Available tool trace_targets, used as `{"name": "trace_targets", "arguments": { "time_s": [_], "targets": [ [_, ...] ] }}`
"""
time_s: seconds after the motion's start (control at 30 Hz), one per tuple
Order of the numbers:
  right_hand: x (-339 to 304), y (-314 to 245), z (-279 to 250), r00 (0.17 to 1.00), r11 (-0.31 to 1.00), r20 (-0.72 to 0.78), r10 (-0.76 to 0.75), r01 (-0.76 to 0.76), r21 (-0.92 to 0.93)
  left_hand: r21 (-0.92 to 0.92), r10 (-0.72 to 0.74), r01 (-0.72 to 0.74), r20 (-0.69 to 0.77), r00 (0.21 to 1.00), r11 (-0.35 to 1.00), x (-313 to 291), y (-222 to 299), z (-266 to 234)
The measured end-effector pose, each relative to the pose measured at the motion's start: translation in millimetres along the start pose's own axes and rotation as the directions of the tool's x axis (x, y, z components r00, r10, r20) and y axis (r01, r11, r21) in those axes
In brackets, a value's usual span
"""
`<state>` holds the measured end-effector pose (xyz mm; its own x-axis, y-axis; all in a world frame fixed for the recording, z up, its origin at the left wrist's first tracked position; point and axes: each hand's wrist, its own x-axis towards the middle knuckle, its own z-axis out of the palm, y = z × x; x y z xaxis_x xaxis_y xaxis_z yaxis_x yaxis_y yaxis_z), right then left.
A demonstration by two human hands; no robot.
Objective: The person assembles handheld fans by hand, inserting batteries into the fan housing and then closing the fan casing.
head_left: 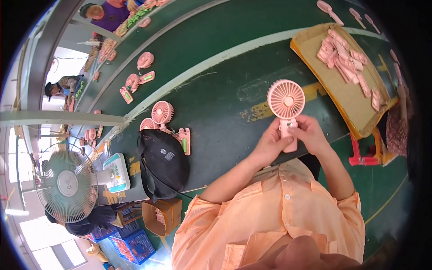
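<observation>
A pink handheld fan (286, 100) stands upright in front of me at the table's near edge, its round grille facing up. My left hand (269, 143) is wrapped around the left side of its handle, the thumb lying along the lower part. On the other side my right hand (311, 134) grips the handle, with the thumb pressed just below the fan's neck. My fingers hide part of the handle and whatever lies behind it.
At right is a cardboard tray (310, 67) of pink handle parts (344, 58). A black bag (164, 162) and a desk fan (67, 184) stand left, near more pink fans (162, 111). A conveyor belt (202, 36) carries parts beyond the table. Co-workers sit at far left.
</observation>
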<state>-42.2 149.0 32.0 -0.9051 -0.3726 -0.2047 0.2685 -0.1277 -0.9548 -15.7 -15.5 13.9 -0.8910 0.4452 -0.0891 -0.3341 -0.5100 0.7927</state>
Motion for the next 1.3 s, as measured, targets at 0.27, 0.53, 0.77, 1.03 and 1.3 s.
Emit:
{"name": "trace_targets", "arguments": {
  "time_s": [0.27,0.53,0.77,1.03,1.3],
  "targets": [
    [19.6,-1.7,-6.2,0.999,0.999,-0.004,-0.037,0.037,0.006,-0.009,0.015,-0.015,-0.026,1.000,1.000,16.2,7.5,-4.6],
    [74.2,23.3,-60.4,0.690,0.223,0.043,-0.722,0.292,-0.930,0.438,0.201,-0.022,-0.366,0.908,0.899,101.8,71.4,-56.9],
    [81.0,20.5,-39.6,0.731,0.267,0.082,-0.677,0.348,-0.899,0.866,0.716,0.440,-0.462,0.523,0.238,194.2,139.5,-193.1],
    [82.2,18.4,-43.6,0.780,0.373,-0.024,-0.625,0.272,-0.887,0.812,0.822,0.582,-0.359,0.443,0.041,213.3,173.5,-243.1],
    [88.6,14.1,-36.7,0.793,0.366,-0.053,-0.607,0.220,-0.904,0.490,0.679,0.870,-0.657,0.327,0.056,125.9,240.7,-312.6]
  ]
}}
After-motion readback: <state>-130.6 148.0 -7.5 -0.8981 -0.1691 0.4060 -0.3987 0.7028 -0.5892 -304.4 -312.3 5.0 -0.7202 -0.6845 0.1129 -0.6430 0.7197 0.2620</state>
